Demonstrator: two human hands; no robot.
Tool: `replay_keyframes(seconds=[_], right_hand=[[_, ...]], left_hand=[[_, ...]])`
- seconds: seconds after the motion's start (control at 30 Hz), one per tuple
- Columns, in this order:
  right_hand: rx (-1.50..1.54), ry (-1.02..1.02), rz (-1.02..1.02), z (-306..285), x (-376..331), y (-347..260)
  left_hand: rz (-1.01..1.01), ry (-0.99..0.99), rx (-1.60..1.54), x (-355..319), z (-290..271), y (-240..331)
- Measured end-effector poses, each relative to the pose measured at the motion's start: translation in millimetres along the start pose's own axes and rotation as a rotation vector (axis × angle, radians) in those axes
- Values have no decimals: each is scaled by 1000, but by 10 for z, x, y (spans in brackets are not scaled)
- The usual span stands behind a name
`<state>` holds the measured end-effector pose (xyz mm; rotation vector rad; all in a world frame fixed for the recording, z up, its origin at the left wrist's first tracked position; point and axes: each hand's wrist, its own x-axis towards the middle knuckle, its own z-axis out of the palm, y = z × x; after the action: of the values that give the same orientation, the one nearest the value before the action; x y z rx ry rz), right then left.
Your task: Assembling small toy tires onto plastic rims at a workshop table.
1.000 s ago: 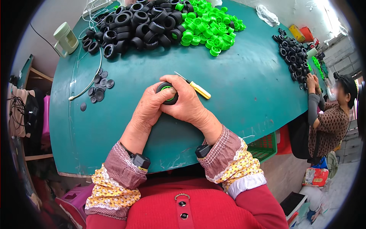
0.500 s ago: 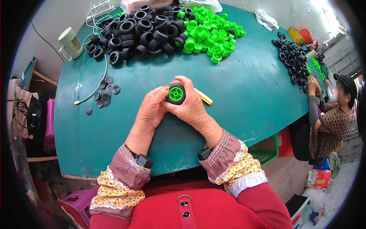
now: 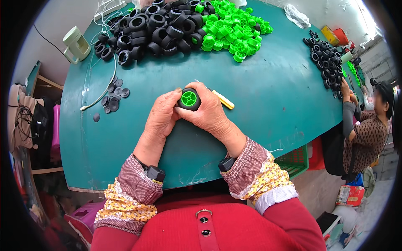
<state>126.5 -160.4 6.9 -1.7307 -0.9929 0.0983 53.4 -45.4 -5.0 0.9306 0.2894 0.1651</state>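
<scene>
Between both hands, over the middle of the table, is a small toy wheel: a black tyre around a green spoked hub, its face turned up toward me. My left hand grips its left side, the thumb on the tyre's upper edge. My right hand wraps its right side, with the thumb below it. Just beyond my right hand lies a screwdriver-like tool with a yellow handle; the fingers partly hide its thin end.
Black tyres and green hubs are heaped at the back of the green table. Flat black discs and a pale cable lie left, near a light-green mug. At right a co-worker handles parts beside more tyres.
The wheel and both hands have shifted slightly left relative to the tool, and the wheel's face has turned a little. The co-worker's hands and body have moved slightly.
</scene>
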Motion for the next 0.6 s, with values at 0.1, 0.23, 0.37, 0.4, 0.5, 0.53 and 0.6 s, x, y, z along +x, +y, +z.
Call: replay_keyframes(seconds=[0.1,0.23,0.37,0.4,0.5,0.53,0.6], right_hand=[[26,11,56,-9,8,12],[-39,-9,-57,26,-2,60],[-105,-38,-82,-68,7,48],[-61,7,-46,-103,-16,19],[-38,164,46,-388,-168,-75],[-139,199,3,-586,-283,-112],[-259,259,24,-955,-585,-189]], left_hand=[[-34,-16,-10,-15,32,53],[-7,-65,134,-33,-13,83],[26,-64,141,-35,53,95],[11,-3,124,-20,1,102],[16,50,97,30,-119,192],[77,76,118,61,-177,174],[137,114,131,91,-303,175]])
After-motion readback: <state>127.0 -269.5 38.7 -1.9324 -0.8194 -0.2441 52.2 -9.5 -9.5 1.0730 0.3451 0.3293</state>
